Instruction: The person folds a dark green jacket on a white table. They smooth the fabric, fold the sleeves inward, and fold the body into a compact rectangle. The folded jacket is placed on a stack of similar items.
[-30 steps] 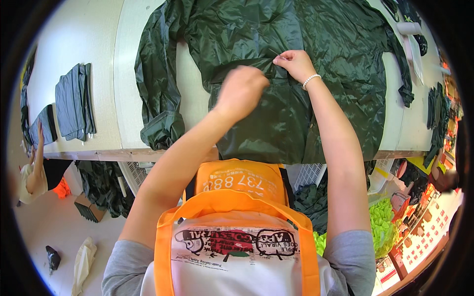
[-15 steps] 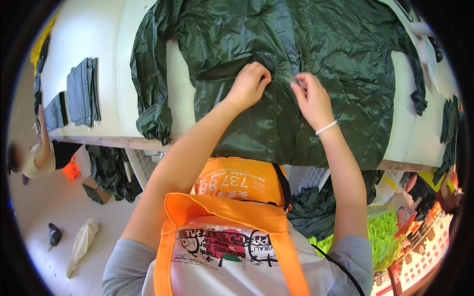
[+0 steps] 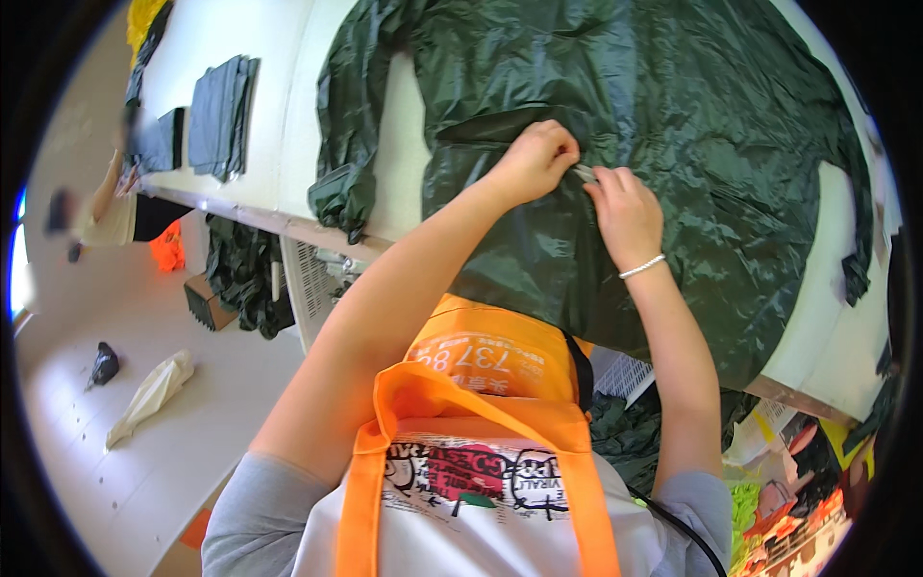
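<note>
A dark green, shiny jacket (image 3: pixel 711 183) lies spread out on a white table, one sleeve (image 3: pixel 348 125) stretched down on its left. Near the jacket's middle, my left hand (image 3: pixel 538 162) is closed in a pinch on the fabric, at the right end of a flap (image 3: pixel 481 129). Just right of it, my right hand (image 3: pixel 627 213) is closed around a small silvery tool (image 3: pixel 586 174). The tool points toward my left fingertips, and most of it is hidden by my fingers, so its exact kind does not show.
Folded dark green garments (image 3: pixel 221 117) lie on the table (image 3: pixel 279 125) at the left. Another person (image 3: pixel 111 216) stands at the table's far left. Beneath are a white crate (image 3: pixel 312 279), heaped dark fabric (image 3: pixel 245 279) and a cardboard box (image 3: pixel 207 302). Brightly coloured bags lie at lower right.
The view has turned, so the table and jacket sit further right and tilted. My right hand has come closer to my left, bringing the silvery tool up to its fingertips.
</note>
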